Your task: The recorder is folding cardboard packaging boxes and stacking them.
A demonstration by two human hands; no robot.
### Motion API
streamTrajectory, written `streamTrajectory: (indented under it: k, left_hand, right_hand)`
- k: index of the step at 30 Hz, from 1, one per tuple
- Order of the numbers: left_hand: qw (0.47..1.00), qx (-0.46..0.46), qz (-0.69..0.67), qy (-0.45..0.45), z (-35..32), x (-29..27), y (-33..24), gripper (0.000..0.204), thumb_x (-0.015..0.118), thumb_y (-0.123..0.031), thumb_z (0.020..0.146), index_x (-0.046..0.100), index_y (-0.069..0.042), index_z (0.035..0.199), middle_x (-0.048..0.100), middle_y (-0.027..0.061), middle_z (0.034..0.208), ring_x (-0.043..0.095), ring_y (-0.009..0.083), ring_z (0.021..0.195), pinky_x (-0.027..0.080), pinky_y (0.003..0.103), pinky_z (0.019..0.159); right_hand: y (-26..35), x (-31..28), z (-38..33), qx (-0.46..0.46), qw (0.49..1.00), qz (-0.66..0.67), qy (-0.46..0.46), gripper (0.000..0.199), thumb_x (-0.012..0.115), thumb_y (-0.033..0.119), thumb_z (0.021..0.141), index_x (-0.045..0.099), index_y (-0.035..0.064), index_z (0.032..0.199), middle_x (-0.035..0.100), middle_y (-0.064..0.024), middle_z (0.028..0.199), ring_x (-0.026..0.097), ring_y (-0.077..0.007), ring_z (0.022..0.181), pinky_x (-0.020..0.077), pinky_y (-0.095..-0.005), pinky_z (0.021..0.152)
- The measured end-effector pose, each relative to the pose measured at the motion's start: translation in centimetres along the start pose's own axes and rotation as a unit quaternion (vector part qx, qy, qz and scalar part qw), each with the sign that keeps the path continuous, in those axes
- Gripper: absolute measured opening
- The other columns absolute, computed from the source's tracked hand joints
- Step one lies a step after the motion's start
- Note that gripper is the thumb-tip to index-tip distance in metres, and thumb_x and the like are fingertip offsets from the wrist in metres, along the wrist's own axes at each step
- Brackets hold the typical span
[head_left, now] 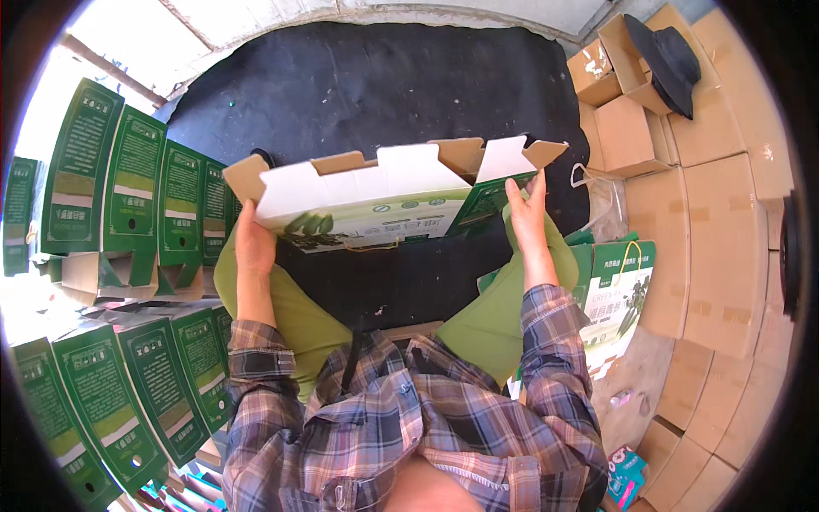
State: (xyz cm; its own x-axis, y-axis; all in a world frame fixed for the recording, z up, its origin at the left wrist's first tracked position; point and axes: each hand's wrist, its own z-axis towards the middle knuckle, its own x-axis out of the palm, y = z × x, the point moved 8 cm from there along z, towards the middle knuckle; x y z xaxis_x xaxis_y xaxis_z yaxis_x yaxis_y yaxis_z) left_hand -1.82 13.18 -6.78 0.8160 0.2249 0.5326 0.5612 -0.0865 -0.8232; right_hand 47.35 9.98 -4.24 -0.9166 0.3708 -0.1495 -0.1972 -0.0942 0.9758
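Between my hands is a green and white printed cardboard box (375, 213), held over my lap with its notched end flaps standing up on the far side. A yellow cord handle shows on its near face. My left hand (254, 243) grips the box's left end, the thumb up near the brown flap. At the right end my right hand (529, 218) is closed on the green side panel, thumb on the near face and fingers behind, partly hidden. The box's inside is mostly out of sight.
Folded green boxes (136, 183) stand in two rows at my left. At my right lies a flat green and white box (616, 299) with a yellow cord. Brown cartons (717, 247) are stacked along the right, a black hat (667, 64) on top. Black sheeting (375, 94) covers the floor ahead.
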Motion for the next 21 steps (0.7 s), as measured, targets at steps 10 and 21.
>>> streamTrajectory:
  k: [10, 21]
  left_hand:
    - [0.985, -0.083, 0.030, 0.147, -1.7, -0.5, 2.0, 0.053, 0.061, -0.010, 0.079, 0.049, -0.001, 0.130, 0.055, 0.0090, 0.129, 0.050, 0.0247, 0.122, 0.034, 0.039, 0.107]
    - [0.988, -0.077, 0.103, 0.083, -4.9, -1.4, 1.8, 0.052, 0.061, -0.003, 0.076, 0.051, 0.000, 0.127, 0.058, 0.0121, 0.124, 0.055, 0.0271, 0.115, 0.042, 0.041, 0.099]
  right_hand:
    - [-1.9, -0.3, -0.5, 0.026, 0.997, -0.020, -0.076, 0.101, 0.076, 0.029, 0.082, 0.008, -0.0042, 0.149, 0.026, -0.0234, 0.146, 0.029, -0.0299, 0.136, 0.0312, -0.0389, 0.110]
    - [5.5, 3.1, -2.2, -0.107, 0.964, -0.235, -0.061, 0.117, 0.086, 0.026, 0.066, 0.008, 0.0029, 0.151, 0.008, -0.0308, 0.153, 0.013, -0.0431, 0.143, 0.0160, -0.0475, 0.116]
